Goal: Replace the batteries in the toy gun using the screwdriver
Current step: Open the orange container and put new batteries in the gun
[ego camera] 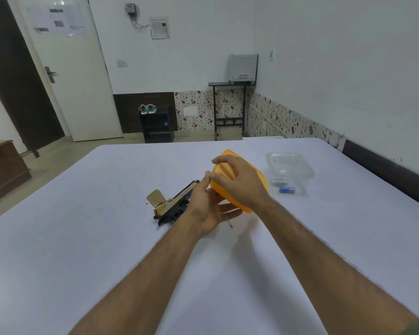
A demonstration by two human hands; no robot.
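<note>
- Toy gun (177, 201): lies on the white counter (107, 238) just left of both hands; likely light rigid plastic, best gripped round the handle.
- Orange lid (249, 180): probably light and slightly flexible; right hand (237, 182) curls over it, left hand (211, 211) supports beneath, fingers relaxed.
- Batteries (284, 186): small, smooth, roll-prone; pinch mid-body.
- Screwdriver (229, 223): only its tip shows.

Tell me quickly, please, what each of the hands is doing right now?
Left hand: open, palm up beneath the orange lid, supporting it.
Right hand: fingers curled over the orange lid, gripping it.
</note>
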